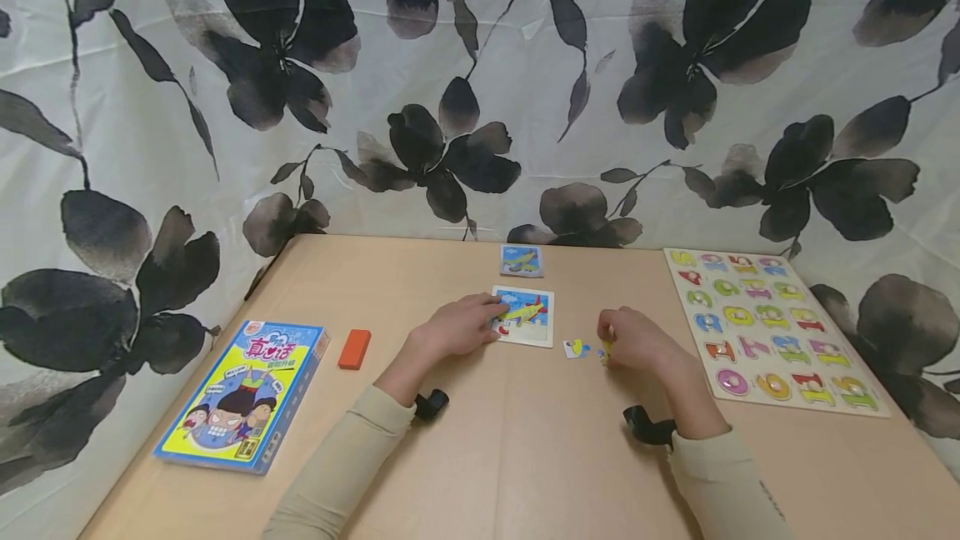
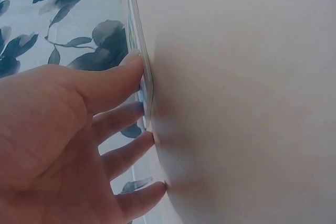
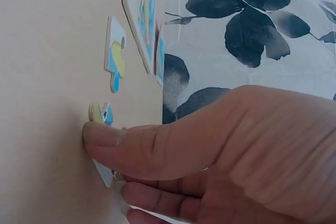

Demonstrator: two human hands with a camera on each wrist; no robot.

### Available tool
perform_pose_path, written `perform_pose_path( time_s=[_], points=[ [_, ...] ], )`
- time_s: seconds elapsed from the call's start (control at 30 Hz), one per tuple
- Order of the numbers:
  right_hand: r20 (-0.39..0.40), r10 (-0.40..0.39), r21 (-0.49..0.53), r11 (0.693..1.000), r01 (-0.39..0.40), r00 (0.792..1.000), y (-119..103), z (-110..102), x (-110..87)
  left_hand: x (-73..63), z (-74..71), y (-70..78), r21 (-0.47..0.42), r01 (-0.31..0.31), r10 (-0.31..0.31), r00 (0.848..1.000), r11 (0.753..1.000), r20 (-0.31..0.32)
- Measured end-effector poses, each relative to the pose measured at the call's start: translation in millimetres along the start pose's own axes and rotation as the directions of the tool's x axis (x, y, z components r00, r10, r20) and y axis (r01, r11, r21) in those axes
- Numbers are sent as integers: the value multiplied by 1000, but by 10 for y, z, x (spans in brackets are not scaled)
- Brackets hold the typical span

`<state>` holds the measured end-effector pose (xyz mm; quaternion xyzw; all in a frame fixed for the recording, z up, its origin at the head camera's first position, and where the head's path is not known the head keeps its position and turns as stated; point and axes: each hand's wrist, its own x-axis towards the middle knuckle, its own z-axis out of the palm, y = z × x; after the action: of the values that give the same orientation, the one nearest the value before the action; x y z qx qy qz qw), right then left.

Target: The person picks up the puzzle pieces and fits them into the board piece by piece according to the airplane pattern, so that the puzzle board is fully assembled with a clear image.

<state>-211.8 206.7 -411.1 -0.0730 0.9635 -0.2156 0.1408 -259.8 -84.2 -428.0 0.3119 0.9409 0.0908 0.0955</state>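
Note:
My left hand (image 1: pixel 465 325) rests its fingertips on the left side of a small white-bordered picture puzzle (image 1: pixel 542 334) showing a yellow airplane on blue. In the left wrist view the thumb (image 2: pixel 113 85) lies on the puzzle's edge, and the other fingers reach down, spread apart. My right hand (image 1: pixel 637 340) pinches a small jigsaw piece (image 3: pixel 103 173) between thumb and fingers, close over the table; the thumb covers much of it. Beside it lies a loose blue-and-yellow jigsaw piece (image 3: pixel 116 56), between the right hand and the picture puzzle.
Behind the puzzle lies a second small airplane picture (image 1: pixel 521 261). A blue-and-yellow box (image 1: pixel 240 394) and an orange block (image 1: pixel 354 349) are at the left. A large board with colourful shapes (image 1: pixel 757 307) covers the right. A floral curtain (image 1: pixel 480 90) hangs behind the table (image 1: pixel 517 457).

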Motion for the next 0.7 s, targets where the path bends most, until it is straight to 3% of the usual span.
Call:
perform_pose_path(
  time_s=[0.4, 0.57, 0.7],
  points=[
    [28, -28, 120, 992, 25, 999, 120, -28, 4, -17, 9, -4, -5, -2, 2, 1000, 1000, 2],
    [-26, -94, 147, 984, 96, 995, 6, 3, 75, -19, 5, -4, -4, 7, -7, 1000, 1000, 4],
    [-41, -159, 224, 960, 165, 986, -184, 73, 174, -10, -12, 3, -9, 12, -12, 1000, 1000, 10]
  ],
)
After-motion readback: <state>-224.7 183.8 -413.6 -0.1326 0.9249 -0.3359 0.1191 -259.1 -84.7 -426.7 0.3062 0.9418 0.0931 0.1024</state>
